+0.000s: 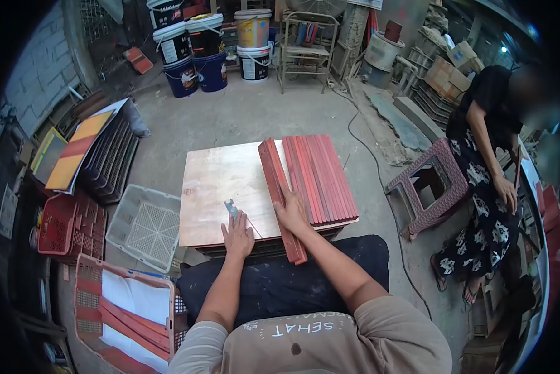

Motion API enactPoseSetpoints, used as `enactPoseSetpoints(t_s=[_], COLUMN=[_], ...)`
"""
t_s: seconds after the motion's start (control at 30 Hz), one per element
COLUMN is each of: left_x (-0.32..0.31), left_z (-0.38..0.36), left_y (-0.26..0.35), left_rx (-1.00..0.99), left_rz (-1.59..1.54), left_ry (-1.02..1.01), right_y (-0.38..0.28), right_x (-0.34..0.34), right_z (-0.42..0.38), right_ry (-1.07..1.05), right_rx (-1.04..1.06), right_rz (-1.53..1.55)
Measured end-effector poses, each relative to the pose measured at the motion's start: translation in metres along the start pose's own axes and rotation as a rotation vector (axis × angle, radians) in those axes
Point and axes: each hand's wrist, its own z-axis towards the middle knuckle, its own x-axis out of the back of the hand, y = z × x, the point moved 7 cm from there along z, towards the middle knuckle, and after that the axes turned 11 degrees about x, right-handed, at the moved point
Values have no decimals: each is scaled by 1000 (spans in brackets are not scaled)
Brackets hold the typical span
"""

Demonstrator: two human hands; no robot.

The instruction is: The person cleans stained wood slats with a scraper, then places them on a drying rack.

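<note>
A light plywood board [221, 171] lies in front of me over my knees. On its right half several red wooden strips [317, 177] lie side by side in a tight row. My right hand [292, 210] is closed round a pair of longer red wooden slats [272, 168], held slanted across the board with the near end past its front edge. My left hand [237, 237] rests on the board's near edge, fingers stretched out. Right at its fingertips is a small grey object [231, 206] of unclear kind, and a thin reddish stick [255, 229] lies beside the hand.
Left of the board stand a white plastic basket [146, 224] and a crate [168, 283] holding red strips. Paint buckets [208, 53] are stacked at the back. To the right are a cable [376, 163], a plastic stool [445, 165] and a seated person [479, 168].
</note>
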Motion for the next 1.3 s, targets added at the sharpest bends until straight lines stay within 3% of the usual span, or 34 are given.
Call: enactPoseSetpoints(t_s=[0.3, 0.83, 0.93, 1.03, 1.2, 1.3], left_x=[2, -1, 0, 1, -10, 10], left_z=[3, 9, 8, 10, 17, 4], left_y=[5, 9, 8, 6, 5, 40], left_rx=[93, 157, 148, 156, 156, -69], left_rz=[-10, -98, -136, -182, -303, -218], left_ry=[-48, -47, -40, -48, -48, -108], right_y=[33, 69, 72, 66, 75, 67], right_x=[-47, -70, -69, -61, -39, -19], right_z=[63, 67, 67, 66, 60, 28], right_ry=[-25, 78, -46, -101, -284, -395], right_rx=[-132, -42, -29, 25, 88, 244], right_rz=[-383, -737, -774, -754, -427, -244])
